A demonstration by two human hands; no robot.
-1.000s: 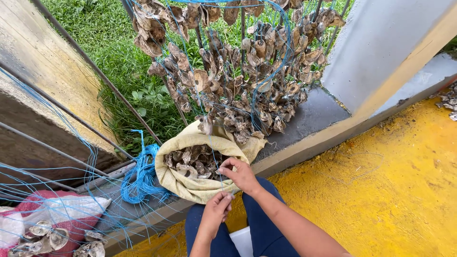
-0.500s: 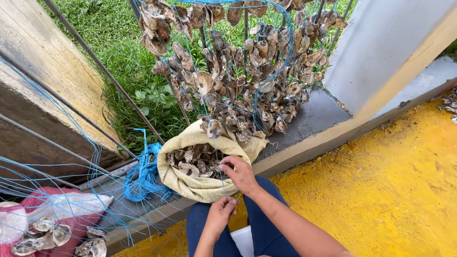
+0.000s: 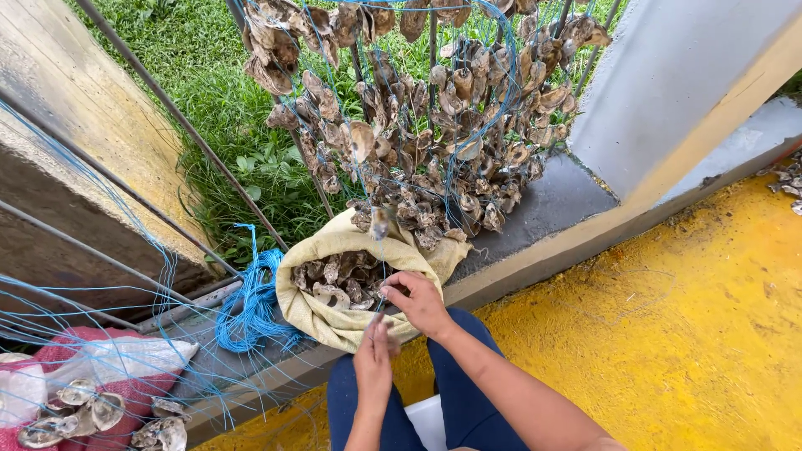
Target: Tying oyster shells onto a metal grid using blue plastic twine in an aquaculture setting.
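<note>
My right hand (image 3: pixel 420 301) reaches into the open tan sack (image 3: pixel 334 321) of oyster shells (image 3: pixel 338 280), fingers curled; whether it grips one I cannot tell. My left hand (image 3: pixel 373 355) hangs just below, fingers loosely closed, contents unclear. The sack sits beside a blue cord bundle (image 3: pixel 251 305).

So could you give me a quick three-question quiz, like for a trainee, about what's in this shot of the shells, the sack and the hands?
1. True or false: the open tan woven sack holds grey oyster shells.
2. Which hand reaches over the sack's mouth: A the left hand, B the right hand?
3. Fill in: the bundle of coiled cord left of the sack is ____ in colour.

Key: 1 true. 2 B. 3 blue; the same colour of line threads through the hanging strings of shells above the sack.
</note>
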